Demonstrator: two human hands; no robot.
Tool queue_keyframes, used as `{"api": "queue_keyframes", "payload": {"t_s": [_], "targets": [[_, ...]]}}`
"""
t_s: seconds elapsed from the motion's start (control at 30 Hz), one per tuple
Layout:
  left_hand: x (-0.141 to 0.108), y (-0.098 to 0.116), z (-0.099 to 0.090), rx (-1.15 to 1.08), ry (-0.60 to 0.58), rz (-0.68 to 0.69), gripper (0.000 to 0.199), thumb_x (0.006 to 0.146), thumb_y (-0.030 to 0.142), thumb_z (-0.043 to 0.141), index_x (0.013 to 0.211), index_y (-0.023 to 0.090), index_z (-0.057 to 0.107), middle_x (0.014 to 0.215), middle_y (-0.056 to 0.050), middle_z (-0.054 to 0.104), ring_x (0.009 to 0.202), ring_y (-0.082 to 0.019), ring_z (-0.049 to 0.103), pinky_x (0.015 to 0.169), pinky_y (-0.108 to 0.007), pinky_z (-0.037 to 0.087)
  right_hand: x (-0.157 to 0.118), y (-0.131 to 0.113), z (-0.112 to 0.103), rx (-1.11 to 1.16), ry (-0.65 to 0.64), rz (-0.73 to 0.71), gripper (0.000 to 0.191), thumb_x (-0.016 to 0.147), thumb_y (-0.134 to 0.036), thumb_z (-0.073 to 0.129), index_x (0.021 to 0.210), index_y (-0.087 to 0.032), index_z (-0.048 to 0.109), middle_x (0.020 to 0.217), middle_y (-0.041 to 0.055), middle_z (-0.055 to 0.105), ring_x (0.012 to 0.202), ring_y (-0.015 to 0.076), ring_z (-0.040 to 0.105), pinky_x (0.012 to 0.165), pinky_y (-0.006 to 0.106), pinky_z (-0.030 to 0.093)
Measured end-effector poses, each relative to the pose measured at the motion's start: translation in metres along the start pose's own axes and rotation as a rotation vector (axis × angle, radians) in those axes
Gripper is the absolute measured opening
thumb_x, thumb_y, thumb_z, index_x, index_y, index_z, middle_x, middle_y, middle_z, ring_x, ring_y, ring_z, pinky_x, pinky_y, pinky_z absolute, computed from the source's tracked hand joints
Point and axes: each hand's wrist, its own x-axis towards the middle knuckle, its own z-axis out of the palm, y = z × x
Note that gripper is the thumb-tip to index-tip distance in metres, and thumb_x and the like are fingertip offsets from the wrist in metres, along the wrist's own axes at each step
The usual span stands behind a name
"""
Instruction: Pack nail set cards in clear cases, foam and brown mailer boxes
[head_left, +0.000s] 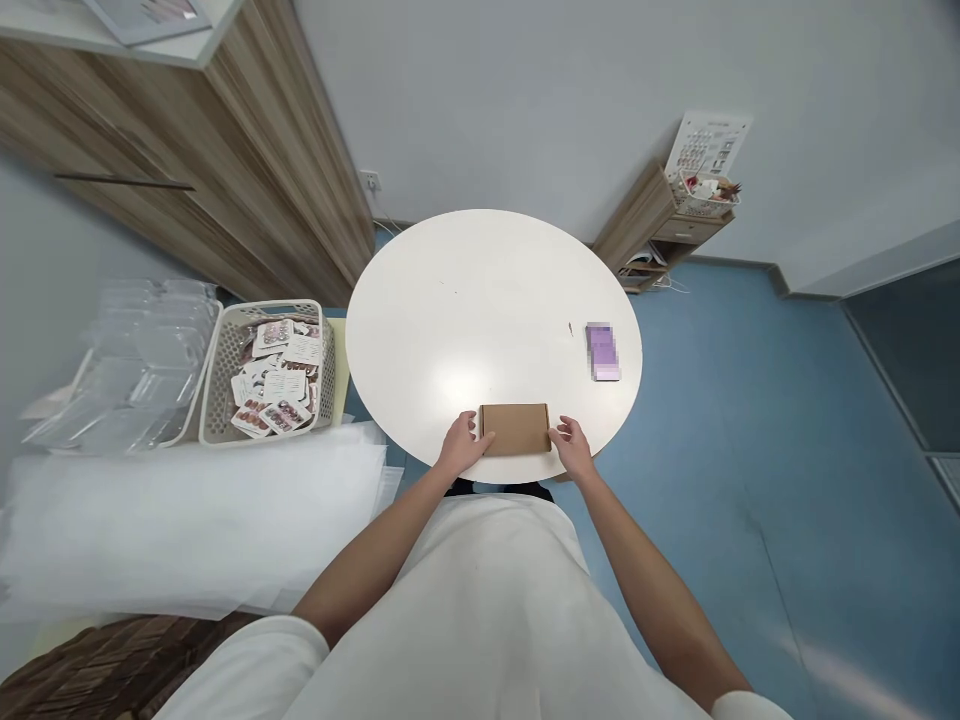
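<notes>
Through the remote view, I saw the flat brown cardboard box (515, 429) at the white oval worktop's (480, 300) near edge, long axis left-to-right, between my left hand (460, 446) and right hand (574, 448), each grip half-open, thumb touching an end.

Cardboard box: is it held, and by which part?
Yes: the left hand holds the cardboard box by its left end, the right hand by its right end.

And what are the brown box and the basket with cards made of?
The brown box looks like matte cardboard, going by its plain tan colour and straight edges. The basket seems to be cream plastic, maybe slightly shiny, judging by its neat rows of holes.
</notes>
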Motion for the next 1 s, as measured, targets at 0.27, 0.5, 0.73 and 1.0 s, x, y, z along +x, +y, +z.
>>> {"api": "queue_keyframes", "payload": {"t_s": [0.27, 0.5, 0.73, 1.0], "targets": [[0.004, 0.012, 0.006, 0.113, 0.001, -0.027, 0.055, 0.068, 0.024, 0.056, 0.12, 0.021, 0.038, 0.097, -0.005, 0.056, 0.069, -0.013, 0.057, 0.066, -0.027, 0.044, 0.007, 0.005, 0.008, 0.028, -0.283, -0.074, 0.063, 0.065, -0.035, 0.058, 0.122, -0.022, 0.036, 0.112, 0.0085, 0.05, 0.081, 0.0151, 0.057, 0.075, 0.03, 0.045], [-0.006, 0.041, 0.036, 0.073, 0.078, -0.071, 0.057, 0.068, 0.022, 0.054, 0.122, 0.021, 0.04, 0.099, -0.007, 0.05, 0.077, -0.014, 0.054, 0.069, -0.027, 0.045, 0.018, 0.026, -0.017, 0.103, -0.345, -0.137, 0.068, 0.061, -0.037, 0.063, 0.123, -0.023, 0.039, 0.11, 0.0087, 0.043, 0.092, 0.0189, 0.053, 0.08, 0.034, 0.046], [-0.007, 0.11, 0.12, 0.07, 0.027, 0.034, 0.063, 0.067, 0.024, 0.056, 0.126, 0.025, 0.035, 0.102, -0.007, 0.043, 0.093, -0.018, 0.049, 0.076, -0.03, 0.044, 0.028, 0.078, -0.099, 0.195, -0.118, -0.185, 0.071, 0.063, -0.038, 0.061, 0.127, -0.026, 0.035, 0.106, 0.0056, 0.044, 0.092, 0.0176, 0.052, 0.083, 0.035, 0.044], [0.006, 0.163, 0.222, 0.033, -0.226, 0.156, 0.072, 0.063, 0.027, 0.062, 0.127, 0.019, 0.031, 0.112, -0.01, 0.041, 0.099, -0.019, 0.046, 0.073, -0.03, 0.046, 0.018, 0.152, -0.182, 0.357, 0.263, -0.068, 0.053, 0.064, -0.038, 0.059, 0.111, -0.02, 0.043, 0.105, 0.0072, 0.052, 0.088, 0.0162, 0.053, 0.076, 0.032, 0.046]]}}
